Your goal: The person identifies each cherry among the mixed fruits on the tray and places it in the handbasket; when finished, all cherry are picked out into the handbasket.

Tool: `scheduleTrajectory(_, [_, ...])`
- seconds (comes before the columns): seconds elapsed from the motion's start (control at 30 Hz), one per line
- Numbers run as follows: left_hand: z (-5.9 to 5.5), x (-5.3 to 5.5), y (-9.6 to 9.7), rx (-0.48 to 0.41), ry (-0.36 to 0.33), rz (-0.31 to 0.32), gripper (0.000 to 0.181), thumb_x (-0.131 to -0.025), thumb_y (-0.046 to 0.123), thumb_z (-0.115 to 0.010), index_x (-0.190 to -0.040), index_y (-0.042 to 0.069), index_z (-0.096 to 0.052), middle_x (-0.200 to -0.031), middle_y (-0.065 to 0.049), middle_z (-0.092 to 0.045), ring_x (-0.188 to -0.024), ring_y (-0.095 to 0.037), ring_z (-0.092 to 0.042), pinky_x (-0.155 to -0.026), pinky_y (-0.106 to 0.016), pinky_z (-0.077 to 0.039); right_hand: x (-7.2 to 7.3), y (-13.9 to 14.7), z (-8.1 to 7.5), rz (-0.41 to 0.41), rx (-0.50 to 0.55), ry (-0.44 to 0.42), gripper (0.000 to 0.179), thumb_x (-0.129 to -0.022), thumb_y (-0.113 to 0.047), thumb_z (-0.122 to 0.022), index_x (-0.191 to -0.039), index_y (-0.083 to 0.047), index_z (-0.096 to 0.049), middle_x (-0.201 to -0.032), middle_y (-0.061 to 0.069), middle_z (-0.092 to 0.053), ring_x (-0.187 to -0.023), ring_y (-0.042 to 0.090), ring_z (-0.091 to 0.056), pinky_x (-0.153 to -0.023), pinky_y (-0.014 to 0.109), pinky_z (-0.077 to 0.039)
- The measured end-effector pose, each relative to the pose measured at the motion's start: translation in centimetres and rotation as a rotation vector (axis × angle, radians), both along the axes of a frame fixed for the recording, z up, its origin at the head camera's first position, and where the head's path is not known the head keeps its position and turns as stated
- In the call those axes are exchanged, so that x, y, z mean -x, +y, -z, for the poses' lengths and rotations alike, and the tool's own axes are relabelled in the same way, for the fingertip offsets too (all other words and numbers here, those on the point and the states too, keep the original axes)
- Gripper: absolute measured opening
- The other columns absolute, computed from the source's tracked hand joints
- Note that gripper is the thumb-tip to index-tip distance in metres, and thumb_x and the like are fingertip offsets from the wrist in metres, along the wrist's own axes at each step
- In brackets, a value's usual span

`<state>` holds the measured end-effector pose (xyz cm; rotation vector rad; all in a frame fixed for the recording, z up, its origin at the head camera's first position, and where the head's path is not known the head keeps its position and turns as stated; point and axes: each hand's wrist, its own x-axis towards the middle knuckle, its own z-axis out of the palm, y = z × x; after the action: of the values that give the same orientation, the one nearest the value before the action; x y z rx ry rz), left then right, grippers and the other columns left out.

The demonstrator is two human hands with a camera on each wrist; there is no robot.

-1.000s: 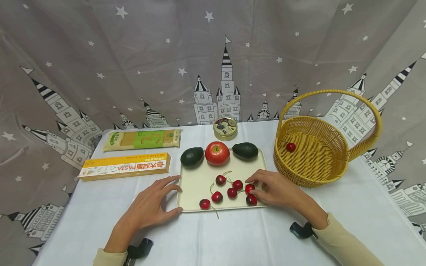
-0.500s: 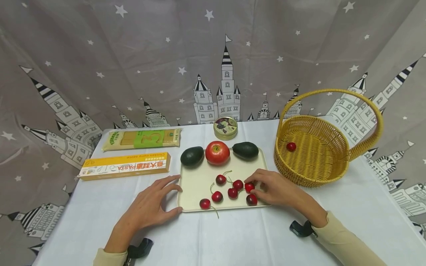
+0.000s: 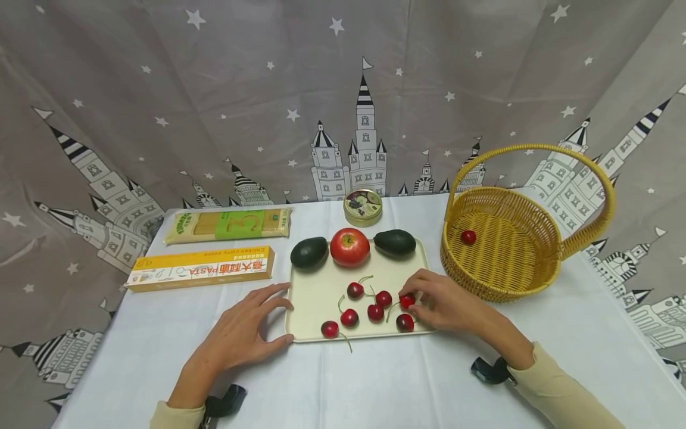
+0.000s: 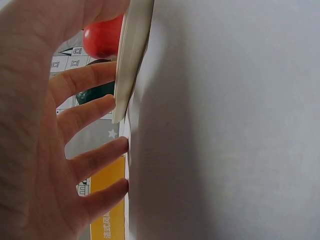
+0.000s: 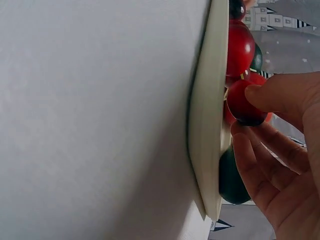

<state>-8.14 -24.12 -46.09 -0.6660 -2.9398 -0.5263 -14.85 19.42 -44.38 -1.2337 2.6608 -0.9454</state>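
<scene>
In the head view my right hand (image 3: 450,302) pinches a dark red cherry (image 3: 406,301) over the right part of the cream tray (image 3: 316,298). The right wrist view has this cherry (image 5: 242,102) between thumb and fingertips, its stem hanging. Several other cherries (image 3: 349,317) with thin stems lie on the tray, one close below the right hand. My left hand (image 3: 241,328) touches the tray's left edge with spread, relaxed fingers; in the left wrist view two fingertips (image 4: 107,102) meet the rim. Along the tray's back sit a red tomato (image 3: 350,247) and two avocados (image 3: 395,243).
A wicker basket (image 3: 498,280) with a tall handle stands to the right, one cherry (image 3: 468,237) inside. Left of the tray lie a pasta box (image 3: 200,268) and a noodle packet (image 3: 230,225). A round tin (image 3: 362,208) stands behind the tray.
My right hand has shifted slightly right with the pinched cherry, drawing it away from its neighbours, and its stem now hangs down-left. My left hand has stayed put.
</scene>
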Motion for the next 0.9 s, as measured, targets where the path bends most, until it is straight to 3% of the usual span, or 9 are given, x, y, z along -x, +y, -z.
scheduleTrajectory(0.47, [-0.1,0.0,0.1,0.006,-0.015,-0.007,0.043,-0.083,0.05,-0.086,-0.119,0.032,-0.07,-0.161,0.002,-0.054,-0.143,-0.03,-0.055,-0.1,-0.055,-0.057,-0.2,1.5,-3.1,0.06,0.044,0.116,0.037,-0.086,0.0,-0.087,-0.118,-0.016,-0.077,-0.117,-0.007,-0.07,-0.104,0.01,-0.066,-0.084,0.032,-0.061])
scheduleTrajectory(0.7, [-0.1,-0.1,0.1,-0.002,-0.006,0.001,0.043,-0.083,0.051,-0.086,-0.119,0.032,-0.07,-0.161,0.001,-0.054,-0.142,-0.031,-0.056,-0.096,-0.055,-0.058,0.6,2.4,-4.0,0.04,0.103,0.226,0.039,-0.081,0.006,-0.087,-0.112,-0.011,-0.072,-0.112,-0.004,-0.072,-0.098,0.014,-0.067,-0.075,0.031,-0.062])
scheduleTrajectory(0.9, [-0.1,-0.2,0.1,0.0,-0.011,-0.003,0.042,-0.083,0.049,-0.086,-0.119,0.032,-0.07,-0.16,0.001,-0.055,-0.142,-0.031,-0.056,-0.097,-0.055,-0.058,0.8,3.3,-4.8,0.115,0.08,0.297,0.039,-0.08,0.001,-0.091,-0.111,-0.014,-0.073,-0.109,-0.006,-0.071,-0.097,0.013,-0.068,-0.081,0.041,-0.063])
